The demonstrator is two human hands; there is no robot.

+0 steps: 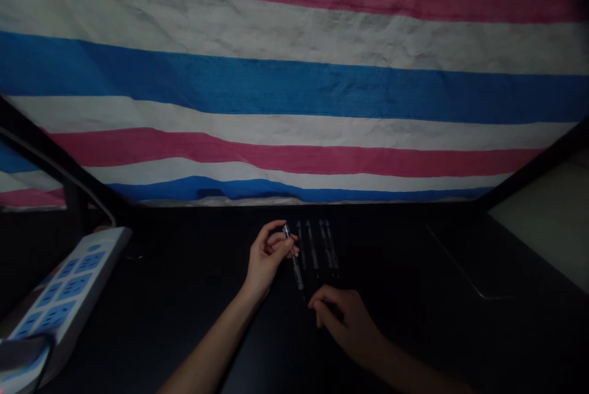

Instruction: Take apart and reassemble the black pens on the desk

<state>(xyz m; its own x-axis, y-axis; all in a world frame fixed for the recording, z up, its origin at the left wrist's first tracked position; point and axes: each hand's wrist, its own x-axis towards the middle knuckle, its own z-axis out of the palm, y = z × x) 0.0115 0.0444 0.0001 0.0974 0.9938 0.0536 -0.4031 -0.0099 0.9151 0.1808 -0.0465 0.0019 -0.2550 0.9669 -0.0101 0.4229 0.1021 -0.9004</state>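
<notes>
My left hand (267,256) pinches a slim pen (297,272) near its upper end. The pen has a clear barrel and a dark grip, and it slants with its point down toward me. Just below that point is my right hand (343,320), its fingers curled and the thumb close to the index finger. Whether something small sits between those fingertips is too dark to make out. Several similar pens (313,247) lie side by side on the black desk (391,265), just right of my left hand.
A white power strip (99,259) with blue socket faces lies at the left, a dark device (23,354) on its near end. A pale cable (83,185) runs behind it. At the right is a dark flat panel (519,259). Striped sheeting (294,87) hangs beyond the desk.
</notes>
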